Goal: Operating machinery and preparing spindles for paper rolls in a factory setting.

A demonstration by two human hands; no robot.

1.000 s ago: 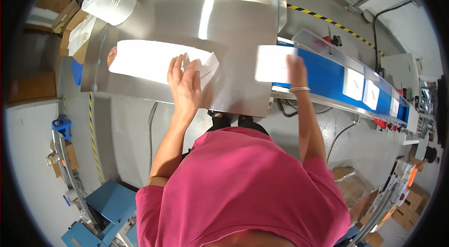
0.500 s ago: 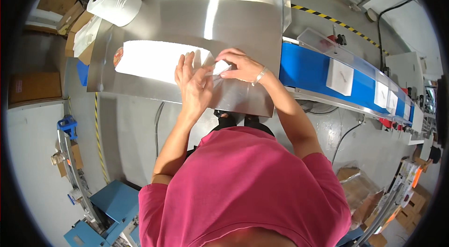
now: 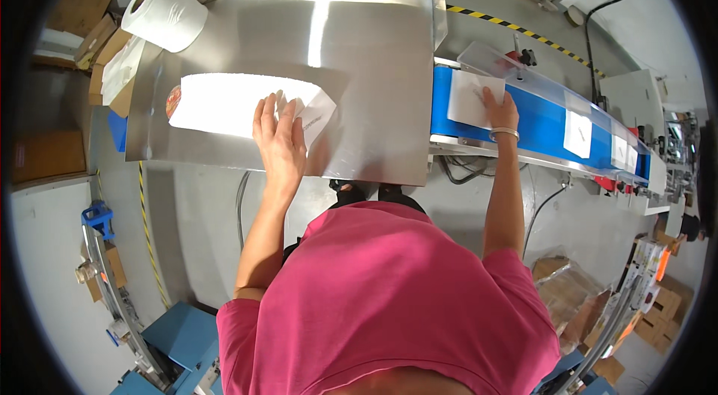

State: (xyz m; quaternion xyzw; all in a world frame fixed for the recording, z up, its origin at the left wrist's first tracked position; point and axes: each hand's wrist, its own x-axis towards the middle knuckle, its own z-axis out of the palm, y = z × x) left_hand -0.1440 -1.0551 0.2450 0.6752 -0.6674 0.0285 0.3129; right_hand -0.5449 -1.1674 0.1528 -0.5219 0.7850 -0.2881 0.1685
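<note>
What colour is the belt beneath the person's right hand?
The belt is blue, seen best in the head view.

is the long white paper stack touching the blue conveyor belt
Apart: the head view shows bare metal table between the right end of the white paper stack and the blue conveyor belt.
</note>
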